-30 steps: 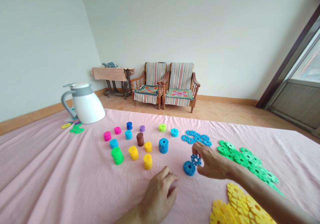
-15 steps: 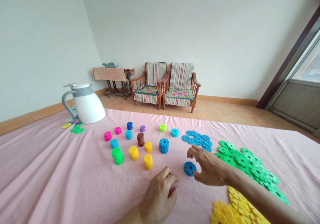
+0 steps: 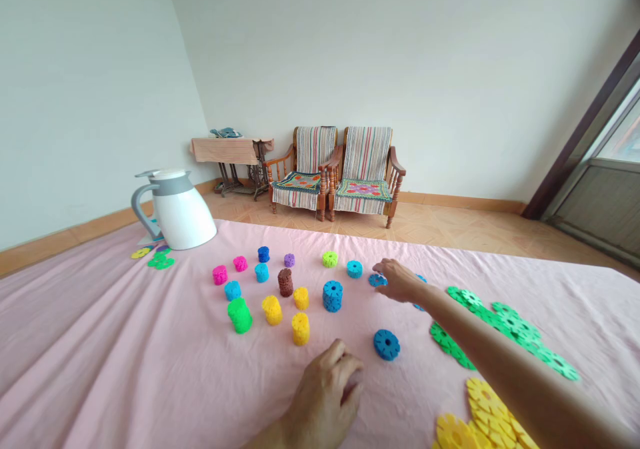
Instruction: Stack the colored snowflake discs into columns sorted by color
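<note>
My right hand (image 3: 399, 281) reaches over the loose blue snowflake discs (image 3: 379, 280) at the back of the table. Its thumb and fingers are apart at the edge of one disc, and the hand and forearm hide most of the others. Closer to me lies a short blue disc stack (image 3: 387, 345). My left hand (image 3: 327, 389) rests on the cloth left of that stack, fingers loosely curled, a gap showing between thumb and forefinger, nothing visible in it. A taller blue stack (image 3: 333, 297) stands beyond it.
Several small stacks, among them yellow (image 3: 301, 329), green (image 3: 239, 315) and brown (image 3: 285, 282), stand left of centre on the pink cloth (image 3: 150, 342). Loose green discs (image 3: 515, 329) and yellow discs (image 3: 487, 405) spread at the right. A white jug (image 3: 183, 212) stands back left.
My right hand has moved away from the short blue stack, forward to the loose blue discs. My left hand stays nearly in place. The view has shifted slightly.
</note>
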A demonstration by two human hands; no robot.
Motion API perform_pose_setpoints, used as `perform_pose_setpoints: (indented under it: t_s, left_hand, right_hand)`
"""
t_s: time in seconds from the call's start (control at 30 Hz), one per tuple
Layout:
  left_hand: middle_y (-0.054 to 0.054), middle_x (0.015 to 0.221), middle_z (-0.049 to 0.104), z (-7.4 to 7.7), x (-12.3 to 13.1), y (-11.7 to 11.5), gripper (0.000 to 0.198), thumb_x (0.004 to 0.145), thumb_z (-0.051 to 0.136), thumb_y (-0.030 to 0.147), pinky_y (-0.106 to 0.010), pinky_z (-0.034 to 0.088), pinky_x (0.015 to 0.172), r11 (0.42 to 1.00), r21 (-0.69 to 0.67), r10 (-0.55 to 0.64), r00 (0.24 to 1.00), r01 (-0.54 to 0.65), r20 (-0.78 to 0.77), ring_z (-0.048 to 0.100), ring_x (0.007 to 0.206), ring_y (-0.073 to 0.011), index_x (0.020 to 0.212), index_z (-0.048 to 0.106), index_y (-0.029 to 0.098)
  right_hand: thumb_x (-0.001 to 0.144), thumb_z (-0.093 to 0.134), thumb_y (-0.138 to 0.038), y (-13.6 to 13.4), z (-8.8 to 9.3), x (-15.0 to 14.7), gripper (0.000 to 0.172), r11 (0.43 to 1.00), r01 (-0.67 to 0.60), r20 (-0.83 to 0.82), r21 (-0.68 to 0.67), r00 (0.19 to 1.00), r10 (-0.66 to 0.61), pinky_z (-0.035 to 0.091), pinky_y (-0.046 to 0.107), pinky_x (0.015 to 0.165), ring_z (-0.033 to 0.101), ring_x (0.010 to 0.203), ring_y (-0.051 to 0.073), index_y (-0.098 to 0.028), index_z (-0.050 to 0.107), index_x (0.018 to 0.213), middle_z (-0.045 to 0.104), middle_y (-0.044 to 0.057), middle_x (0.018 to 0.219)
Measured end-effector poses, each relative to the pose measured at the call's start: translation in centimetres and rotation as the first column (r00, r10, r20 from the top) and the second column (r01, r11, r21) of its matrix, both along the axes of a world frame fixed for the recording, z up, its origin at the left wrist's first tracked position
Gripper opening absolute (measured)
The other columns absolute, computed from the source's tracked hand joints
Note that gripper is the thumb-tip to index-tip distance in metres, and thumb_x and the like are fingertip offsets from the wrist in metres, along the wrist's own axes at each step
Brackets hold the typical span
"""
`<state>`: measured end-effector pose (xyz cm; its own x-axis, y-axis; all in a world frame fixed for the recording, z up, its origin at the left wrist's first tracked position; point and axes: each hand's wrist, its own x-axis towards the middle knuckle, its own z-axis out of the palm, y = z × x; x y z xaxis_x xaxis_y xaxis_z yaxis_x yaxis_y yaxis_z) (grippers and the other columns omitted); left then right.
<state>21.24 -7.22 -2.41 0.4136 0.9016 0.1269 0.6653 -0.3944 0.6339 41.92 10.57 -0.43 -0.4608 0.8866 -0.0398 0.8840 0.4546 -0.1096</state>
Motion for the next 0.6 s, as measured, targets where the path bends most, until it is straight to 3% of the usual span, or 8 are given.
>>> perform_pose_setpoints:
  t_s: [0.13, 0.43, 0.6]
  left_hand:
    - [-0.003, 0.091, 0.054, 0.0, 0.0, -0.1, 0.02, 0.077, 0.05, 0.006, -0.022, 0.043, 0.07, 1.0, -0.009, 0.002, 1.0, -0.002, -0.006, 0.054, 0.083, -0.0149, 0.088, 0.062, 0.018]
    - [-0.002, 0.09, 0.055, 0.0, -0.1, -0.1, 0.02, 0.076, 0.051, 0.004, -0.021, 0.042, 0.069, 1.0, 0.001, 0.004, 1.0, -0.004, -0.006, 0.054, 0.082, -0.0143, 0.085, 0.061, 0.018]
    - [-0.002, 0.09, 0.054, -0.3, -0.1, -0.1, 0.021, 0.077, 0.051, 0.005, -0.021, 0.042, 0.07, 1.0, 0.014, -0.003, 1.0, 0.003, 0.011, 0.054, 0.082, -0.0143, 0.088, 0.061, 0.019]
  right_hand:
    - [0.091, 0.054, -0.033, 0.5, 0.5, -0.6, 0.03, 0.998, 0.018, 0.078, -0.057, 0.997, -0.014, 0.051, 0.041, 0.083, 0.059, 0.098, 0.02, -0.018, 0.055, 0.117, 0.057, 0.007, 0.119]
    - [0.091, 0.055, -0.033, 0.8, 0.5, -1.4, 0.031, 0.993, 0.08, 0.05, -0.089, 0.996, -0.076, 0.051, 0.04, 0.082, 0.06, 0.098, 0.02, -0.017, 0.055, 0.117, 0.057, 0.007, 0.118]
    - [0.072, 0.067, -0.019, -2.2, 0.7, -0.5, 0.029, 0.998, 0.043, -0.084, -0.044, 0.995, -0.047, 0.047, 0.031, 0.078, 0.057, 0.087, 0.019, -0.011, 0.057, 0.097, 0.058, 0.011, 0.1]
